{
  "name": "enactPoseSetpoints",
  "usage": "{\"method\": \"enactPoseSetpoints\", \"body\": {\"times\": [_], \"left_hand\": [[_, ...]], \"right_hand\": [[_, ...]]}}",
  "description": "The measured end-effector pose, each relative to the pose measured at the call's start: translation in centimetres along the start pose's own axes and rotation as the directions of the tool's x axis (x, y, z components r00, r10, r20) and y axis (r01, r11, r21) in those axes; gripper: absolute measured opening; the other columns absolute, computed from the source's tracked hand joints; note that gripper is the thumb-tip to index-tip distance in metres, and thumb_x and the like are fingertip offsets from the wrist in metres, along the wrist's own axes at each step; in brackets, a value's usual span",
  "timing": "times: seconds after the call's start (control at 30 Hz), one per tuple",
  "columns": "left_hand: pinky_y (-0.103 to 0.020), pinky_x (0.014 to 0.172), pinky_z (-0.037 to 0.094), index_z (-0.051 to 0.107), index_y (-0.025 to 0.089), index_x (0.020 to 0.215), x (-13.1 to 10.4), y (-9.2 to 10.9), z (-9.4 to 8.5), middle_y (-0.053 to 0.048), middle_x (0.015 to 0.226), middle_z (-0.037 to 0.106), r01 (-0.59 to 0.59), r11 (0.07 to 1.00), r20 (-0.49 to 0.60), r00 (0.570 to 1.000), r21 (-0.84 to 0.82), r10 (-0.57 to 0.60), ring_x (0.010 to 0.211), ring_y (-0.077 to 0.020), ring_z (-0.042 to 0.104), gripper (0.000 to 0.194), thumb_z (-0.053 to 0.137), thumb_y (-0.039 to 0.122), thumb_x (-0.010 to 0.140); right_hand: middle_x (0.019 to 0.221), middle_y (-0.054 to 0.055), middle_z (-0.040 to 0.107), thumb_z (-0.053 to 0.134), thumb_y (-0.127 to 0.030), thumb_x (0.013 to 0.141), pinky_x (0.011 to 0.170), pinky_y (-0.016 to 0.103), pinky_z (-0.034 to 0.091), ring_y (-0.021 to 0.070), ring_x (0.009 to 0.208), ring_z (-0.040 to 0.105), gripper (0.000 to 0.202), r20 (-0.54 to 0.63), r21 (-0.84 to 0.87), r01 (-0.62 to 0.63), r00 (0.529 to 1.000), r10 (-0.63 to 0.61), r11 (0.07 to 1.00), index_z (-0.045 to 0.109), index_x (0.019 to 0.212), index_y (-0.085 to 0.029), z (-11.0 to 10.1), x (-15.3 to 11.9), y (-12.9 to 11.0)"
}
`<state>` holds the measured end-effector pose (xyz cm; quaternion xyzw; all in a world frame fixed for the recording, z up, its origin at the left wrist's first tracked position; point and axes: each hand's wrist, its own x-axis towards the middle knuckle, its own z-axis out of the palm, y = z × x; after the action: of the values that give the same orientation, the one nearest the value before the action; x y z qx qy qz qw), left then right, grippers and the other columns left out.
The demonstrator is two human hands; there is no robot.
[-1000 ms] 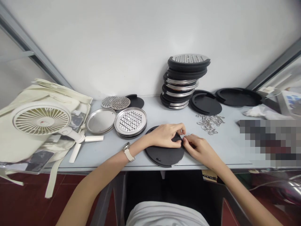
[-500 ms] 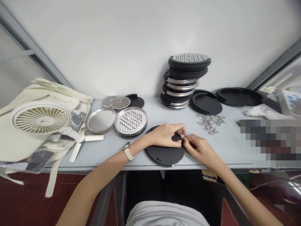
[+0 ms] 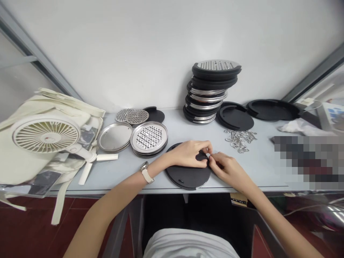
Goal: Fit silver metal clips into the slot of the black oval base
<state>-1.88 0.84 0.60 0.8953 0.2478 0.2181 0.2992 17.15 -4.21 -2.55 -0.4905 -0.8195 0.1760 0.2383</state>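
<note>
A black round disc [image 3: 188, 177] lies flat near the table's front edge. My left hand [image 3: 192, 154] rests over its upper part, thumb and fingers curved round the disc's right rim. At that same rim, my right hand [image 3: 224, 166] is pinched on something small that I cannot make out. The fingertips of both hands nearly meet there. Behind my right hand is a loose pile of small metal rings and clips [image 3: 240, 139]. Left of the disc, a round metal grater plate [image 3: 149, 138] tops a short stack.
A tall leaning stack of black and metal discs [image 3: 205, 96] stands at the back. Black trays [image 3: 236, 117] lie to its right. Plain metal plates [image 3: 115, 137], a white fan [image 3: 48, 136] and a cream bag [image 3: 16, 157] are on the left.
</note>
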Motion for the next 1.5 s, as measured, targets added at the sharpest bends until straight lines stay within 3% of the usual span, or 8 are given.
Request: {"method": "enactPoseSetpoints", "body": {"times": [0.97,1.3,1.5], "left_hand": [[-0.025,0.082,0.044,0.058,0.02,0.101,0.04,-0.08,-0.03,-0.002,0.099,0.066,0.007,1.0,0.011,1.0,-0.023,-0.007,0.092,-0.0152,0.061,0.028,0.059,0.015,0.073],[-0.021,0.072,0.044,0.058,0.022,0.106,-0.09,-0.17,0.0,0.0,0.096,0.065,0.046,0.999,0.018,0.999,-0.009,-0.045,0.084,-0.0122,0.06,0.032,0.056,0.013,0.076],[-0.023,0.076,0.043,0.055,0.02,0.103,0.03,-0.42,0.17,-0.001,0.096,0.062,-0.034,0.999,-0.017,0.999,0.019,0.035,0.086,-0.013,0.058,0.028,0.054,0.013,0.076]], "right_hand": [[0.062,0.004,0.057,0.039,-0.029,0.093,0.056,0.028,0.041,0.0176,0.059,0.056,0.032,-0.01,0.006,-0.004,1.0,0.004,1.0,0.051,0.064,-0.021,-0.1,0.04,-0.11],[0.057,0.001,0.052,0.039,-0.031,0.092,0.051,0.026,0.037,0.0148,0.053,0.051,0.034,-0.016,0.042,-0.041,0.999,0.042,0.998,0.045,0.061,-0.021,0.01,-0.1,0.14],[0.058,0.0,0.051,0.037,-0.031,0.094,0.053,0.026,0.037,0.0145,0.054,0.05,0.034,0.004,0.052,-0.041,0.999,0.041,0.998,0.045,0.062,-0.021,-0.16,-0.02,-0.02]]}}
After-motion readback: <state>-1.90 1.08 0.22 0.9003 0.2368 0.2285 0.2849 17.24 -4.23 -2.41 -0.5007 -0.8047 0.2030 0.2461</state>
